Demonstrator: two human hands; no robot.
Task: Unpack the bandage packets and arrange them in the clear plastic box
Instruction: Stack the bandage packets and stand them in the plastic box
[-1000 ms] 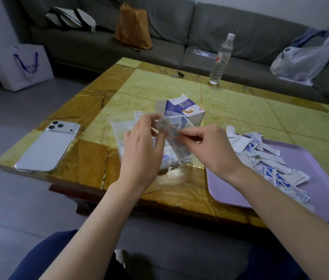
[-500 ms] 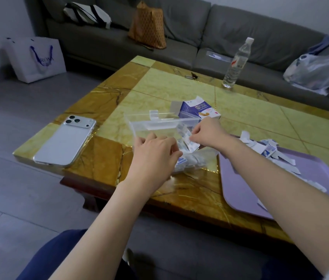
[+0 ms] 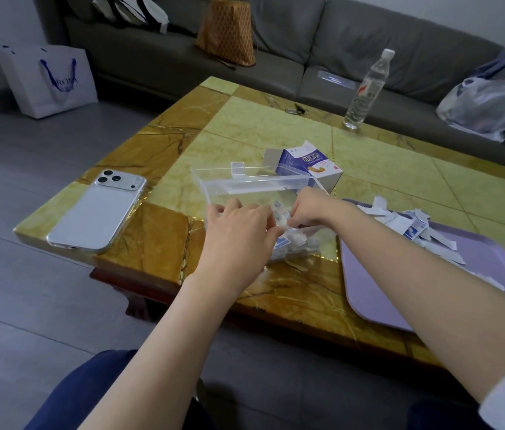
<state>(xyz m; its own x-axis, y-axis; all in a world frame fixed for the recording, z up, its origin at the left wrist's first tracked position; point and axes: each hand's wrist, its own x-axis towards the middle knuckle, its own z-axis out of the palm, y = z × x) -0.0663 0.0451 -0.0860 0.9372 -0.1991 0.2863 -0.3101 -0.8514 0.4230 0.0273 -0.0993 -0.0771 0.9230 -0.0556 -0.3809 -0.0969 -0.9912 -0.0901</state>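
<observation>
A clear plastic box (image 3: 254, 184) with its lid tipped up stands on the table in front of me. Both hands reach into it. My left hand (image 3: 238, 231) and my right hand (image 3: 310, 207) together pinch a strip of white and blue bandage packets (image 3: 280, 214) over a pile of packets (image 3: 294, 245) lying in the box's near end. An opened blue and white bandage carton (image 3: 310, 164) lies just behind the box. More loose packets and torn paper (image 3: 409, 226) are heaped on a lilac tray (image 3: 378, 293) to the right.
A white phone (image 3: 96, 212) lies face down near the table's left edge. A water bottle (image 3: 367, 88) stands at the far edge, with keys (image 3: 294, 110) nearby. Behind is a grey sofa with bags; a white shopping bag (image 3: 49, 79) sits on the floor.
A second ago both hands held the strip of packets up above the box. They have lowered it into the box, and my view has shifted left and nearer.
</observation>
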